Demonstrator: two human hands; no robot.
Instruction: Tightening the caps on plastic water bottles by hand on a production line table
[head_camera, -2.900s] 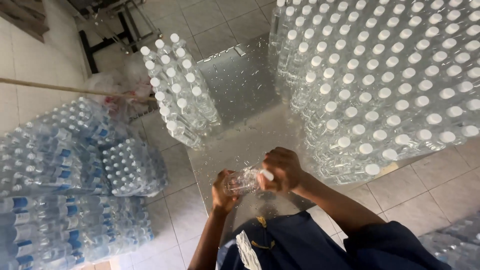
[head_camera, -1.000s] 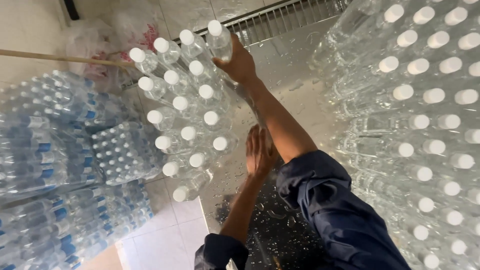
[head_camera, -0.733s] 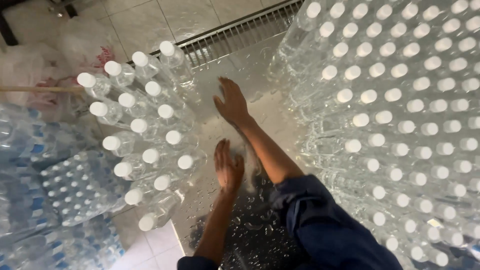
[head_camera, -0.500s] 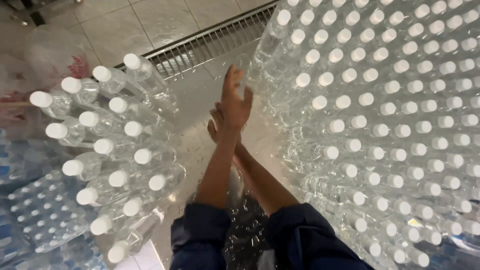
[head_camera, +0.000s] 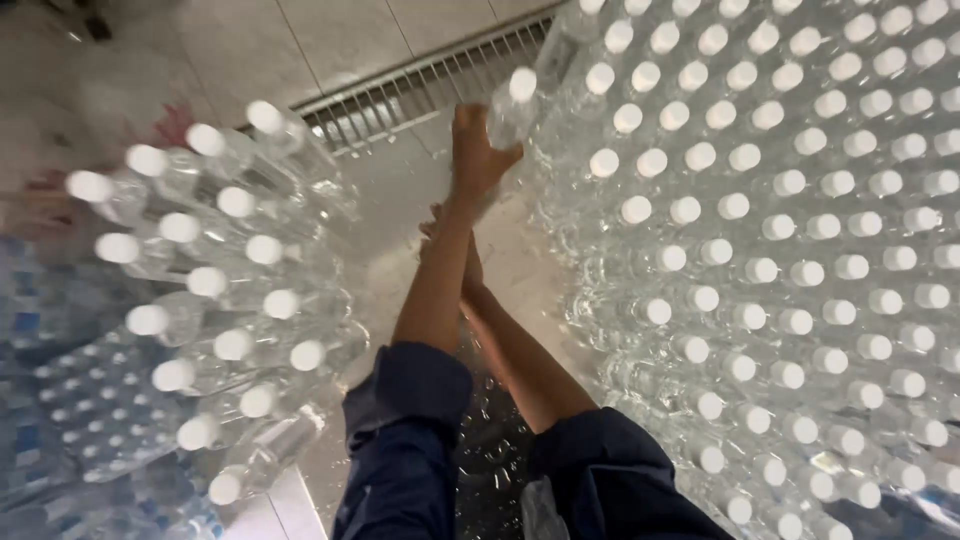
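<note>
1. A clear white-capped bottle (head_camera: 512, 108) stands at the near edge of the big bottle block (head_camera: 800, 250), gripped by the left hand (head_camera: 476, 155).
2. The right hand (head_camera: 462, 262) sits below it, mostly hidden; cannot tell its pose.
3. A smaller bottle cluster (head_camera: 215, 290) lies left of both hands.

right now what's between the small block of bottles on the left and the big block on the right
In the head view, a wet shiny strip of table, with both forearms across it; the left hand grips a clear white-capped plastic bottle at the big block's edge.
</note>
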